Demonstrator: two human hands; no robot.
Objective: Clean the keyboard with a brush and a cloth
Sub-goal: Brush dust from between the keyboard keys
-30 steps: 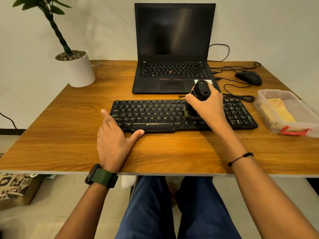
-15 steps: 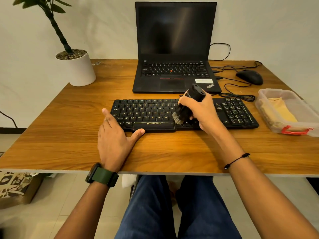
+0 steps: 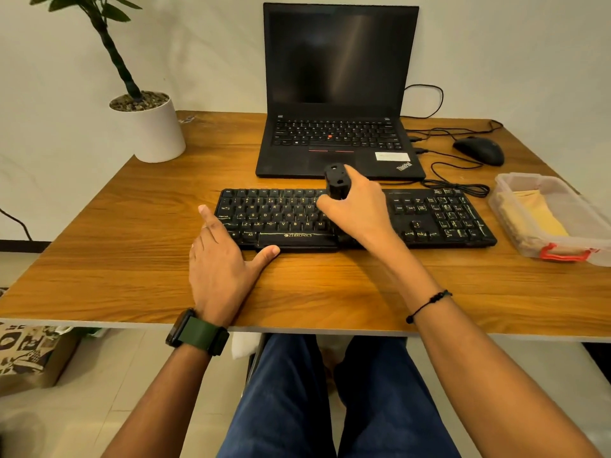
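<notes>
Brush now upright in right hand.

wall: plain white | desk: wood | floor: pale tile

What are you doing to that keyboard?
A person is brushing the black keyboard on the wooden desk. The right hand grips a black brush upright over the middle keys. The left hand rests flat by the keyboard's left end, thumb at its front edge. The yellow cloth lies in the plastic box, not yet used.
</notes>
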